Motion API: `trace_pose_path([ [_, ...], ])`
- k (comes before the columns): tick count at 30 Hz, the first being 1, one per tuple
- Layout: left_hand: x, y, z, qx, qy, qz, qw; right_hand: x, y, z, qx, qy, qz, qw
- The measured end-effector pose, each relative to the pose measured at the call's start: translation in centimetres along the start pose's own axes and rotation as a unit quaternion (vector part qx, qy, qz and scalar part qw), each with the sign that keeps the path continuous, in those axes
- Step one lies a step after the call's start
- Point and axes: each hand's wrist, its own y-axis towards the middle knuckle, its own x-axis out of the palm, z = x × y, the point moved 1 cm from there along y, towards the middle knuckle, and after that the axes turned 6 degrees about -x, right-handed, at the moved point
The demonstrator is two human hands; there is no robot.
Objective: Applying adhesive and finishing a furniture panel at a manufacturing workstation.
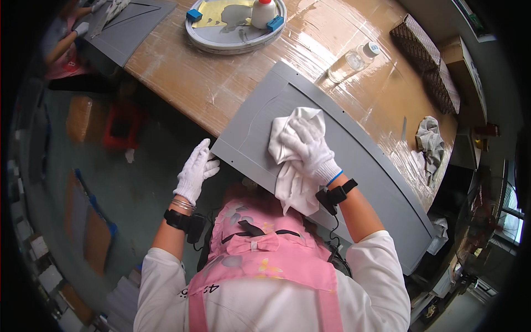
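A grey panel (255, 119) with a raised border and small holes lies at an angle across the table, its near edge toward my body. My right hand (311, 150), in a white knit glove, presses a bunched white cloth (291, 191) against the panel's face, fingers bent over the folds. Part of the cloth hangs toward the near edge. At the panel's left corner is my left hand (194, 172), also gloved, with its fingers stretched out and slightly apart. Its fingertips are close to the corner; whether they touch it I cannot tell.
The film-covered table (221, 83) bears a round tray (235, 47) with a red-capped white bottle (263, 14) and blue blocks, a clear bottle (354, 62), and a grey rag (430, 144). Patterned boxes (426, 61) line the far right. Another gloved person works at a panel (133, 27), upper left.
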Motion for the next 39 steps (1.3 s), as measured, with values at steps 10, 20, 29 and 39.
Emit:
trace_pose_path([
  [10, 2.8, 0.0, 2.4, -0.085, -0.230, -0.113, 0.963, 4.0, 2.7, -9.7, -0.003, 0.050, -0.064, 0.997],
  [20, 0.7, 3.5, -0.9, -0.035, -0.088, -0.084, 0.992, -0.9, -31.1, -9.0, 0.115, -0.146, 0.082, 0.979],
  [29, 1.4, 2.9, 0.2, -0.066, -0.113, -0.066, 0.989, 4.4, -9.1, -10.4, 0.095, -0.088, 0.114, 0.985],
  [39, 0.6, 3.1, -0.2, -0.083, -0.131, -0.082, 0.985, 3.0, -16.5, -10.2, 0.098, -0.116, 0.087, 0.984],
])
